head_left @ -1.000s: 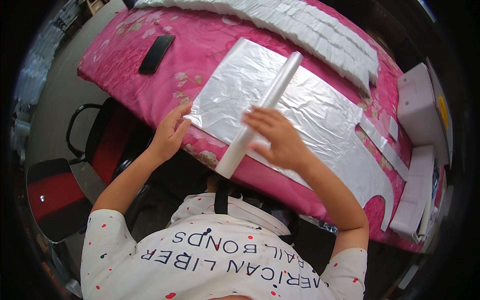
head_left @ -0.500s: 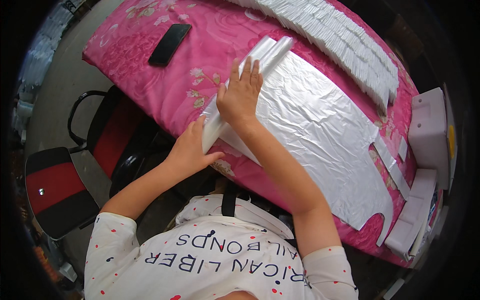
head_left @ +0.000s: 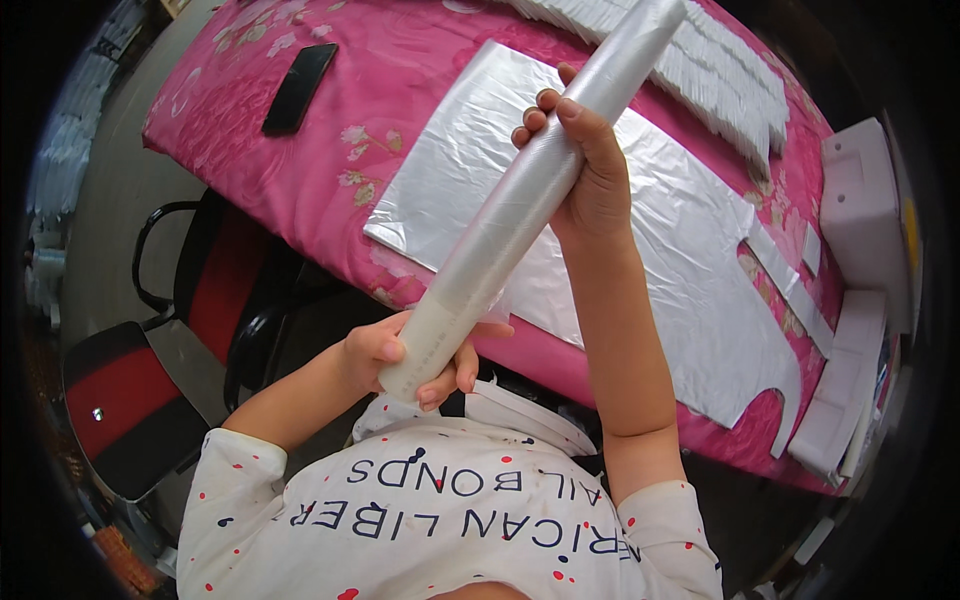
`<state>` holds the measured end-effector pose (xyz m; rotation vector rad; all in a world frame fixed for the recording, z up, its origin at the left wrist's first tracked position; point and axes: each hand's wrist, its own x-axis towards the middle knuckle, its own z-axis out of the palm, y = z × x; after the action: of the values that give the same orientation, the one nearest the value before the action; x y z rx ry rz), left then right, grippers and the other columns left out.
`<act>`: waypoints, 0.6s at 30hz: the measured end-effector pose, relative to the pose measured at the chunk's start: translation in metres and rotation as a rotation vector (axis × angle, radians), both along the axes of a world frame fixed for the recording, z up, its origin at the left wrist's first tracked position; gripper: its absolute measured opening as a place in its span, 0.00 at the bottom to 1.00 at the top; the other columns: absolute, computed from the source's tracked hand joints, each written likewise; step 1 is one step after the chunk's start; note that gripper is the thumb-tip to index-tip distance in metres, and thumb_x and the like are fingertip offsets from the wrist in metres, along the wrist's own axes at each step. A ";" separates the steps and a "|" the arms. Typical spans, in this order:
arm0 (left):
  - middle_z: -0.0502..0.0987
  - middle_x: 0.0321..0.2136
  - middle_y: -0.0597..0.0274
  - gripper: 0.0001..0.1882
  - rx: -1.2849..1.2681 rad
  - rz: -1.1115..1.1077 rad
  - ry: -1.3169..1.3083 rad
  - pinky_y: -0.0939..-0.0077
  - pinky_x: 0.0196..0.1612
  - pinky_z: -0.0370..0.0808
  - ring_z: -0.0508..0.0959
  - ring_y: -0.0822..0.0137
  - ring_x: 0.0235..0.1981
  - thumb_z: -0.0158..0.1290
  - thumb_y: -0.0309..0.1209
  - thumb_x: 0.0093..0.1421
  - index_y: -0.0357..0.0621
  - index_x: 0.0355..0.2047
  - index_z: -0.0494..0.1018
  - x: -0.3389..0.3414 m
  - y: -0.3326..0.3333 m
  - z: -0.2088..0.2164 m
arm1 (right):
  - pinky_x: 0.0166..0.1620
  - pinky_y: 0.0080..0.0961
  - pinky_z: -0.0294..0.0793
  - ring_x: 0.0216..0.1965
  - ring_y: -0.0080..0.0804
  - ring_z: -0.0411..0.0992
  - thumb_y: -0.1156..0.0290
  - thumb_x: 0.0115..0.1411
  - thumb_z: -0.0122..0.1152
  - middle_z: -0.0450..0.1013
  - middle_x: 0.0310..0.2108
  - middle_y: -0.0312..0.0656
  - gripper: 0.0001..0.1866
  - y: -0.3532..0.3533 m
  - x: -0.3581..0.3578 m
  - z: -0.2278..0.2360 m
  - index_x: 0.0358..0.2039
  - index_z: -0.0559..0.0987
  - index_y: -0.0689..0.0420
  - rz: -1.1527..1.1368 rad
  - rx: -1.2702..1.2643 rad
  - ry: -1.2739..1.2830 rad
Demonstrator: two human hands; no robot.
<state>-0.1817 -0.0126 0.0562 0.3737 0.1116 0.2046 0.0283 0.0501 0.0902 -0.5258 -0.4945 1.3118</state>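
Note:
Both my hands hold a long roll of shiny clear plastic film [head_left: 520, 210], tilted from lower left to upper right, above the table. My left hand [head_left: 380, 345] is closed round its lower, whitish end, with the fingers curling beneath it. My right hand [head_left: 598, 180] grips it higher up, with thumb on the near side and fingertips showing on the far side. Beneath the roll, a flat, crinkled silvery plastic bag [head_left: 680, 310] with cut-out handles at its right end lies on the table. Whether it is one bag or a stack, I cannot tell.
A pink flowered cloth [head_left: 230, 130] covers the table. A black phone [head_left: 300, 88] lies at the left. Rows of folded white plastic packs [head_left: 715, 90] line the far side. White foam boxes [head_left: 862, 215] stand at the right edge. Red and black chairs [head_left: 110, 400] are at the left.
The roll has come up off the left end of the flat plastic toward me, uncovering that end. My hands have gone from pressing on it to gripping round it.

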 end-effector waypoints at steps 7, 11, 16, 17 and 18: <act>0.73 0.31 0.56 0.35 0.648 0.015 0.553 0.78 0.30 0.73 0.74 0.72 0.25 0.61 0.43 0.43 0.33 0.47 0.64 0.027 0.004 0.005 | 0.34 0.26 0.75 0.32 0.28 0.70 0.71 0.48 0.61 0.65 0.32 0.43 0.30 -0.026 0.023 0.002 0.48 0.58 0.64 -0.188 -0.280 -0.285; 0.73 0.28 0.59 0.26 0.492 -0.148 0.472 0.78 0.32 0.73 0.75 0.72 0.27 0.60 0.36 0.45 0.36 0.42 0.66 0.029 0.003 0.010 | 0.34 0.26 0.75 0.31 0.29 0.70 0.70 0.48 0.62 0.65 0.33 0.44 0.28 -0.032 0.040 -0.006 0.46 0.60 0.64 -0.253 -0.280 -0.220; 0.74 0.34 0.55 0.30 0.370 -0.281 0.321 0.76 0.36 0.74 0.76 0.69 0.31 0.57 0.40 0.46 0.36 0.47 0.64 0.019 0.001 -0.009 | 0.34 0.26 0.75 0.31 0.28 0.70 0.70 0.47 0.61 0.66 0.30 0.43 0.27 -0.039 0.051 -0.014 0.45 0.61 0.65 -0.280 -0.327 -0.164; 0.73 0.36 0.55 0.31 0.409 -0.250 0.346 0.75 0.37 0.73 0.75 0.69 0.33 0.57 0.40 0.47 0.36 0.48 0.63 0.022 0.001 -0.007 | 0.35 0.26 0.75 0.31 0.28 0.69 0.70 0.47 0.62 0.66 0.29 0.43 0.27 -0.040 0.051 -0.018 0.44 0.61 0.65 -0.293 -0.349 -0.165; 0.73 0.37 0.55 0.32 0.450 -0.216 0.371 0.75 0.37 0.73 0.74 0.69 0.35 0.56 0.41 0.48 0.36 0.49 0.62 0.028 0.002 -0.003 | 0.34 0.26 0.75 0.30 0.28 0.70 0.70 0.47 0.62 0.67 0.28 0.43 0.27 -0.040 0.053 -0.021 0.44 0.61 0.65 -0.309 -0.378 -0.173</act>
<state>-0.1534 -0.0109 0.0533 0.8659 0.3915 -0.0593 0.0808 0.0099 0.0695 -0.9963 -0.2895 1.0683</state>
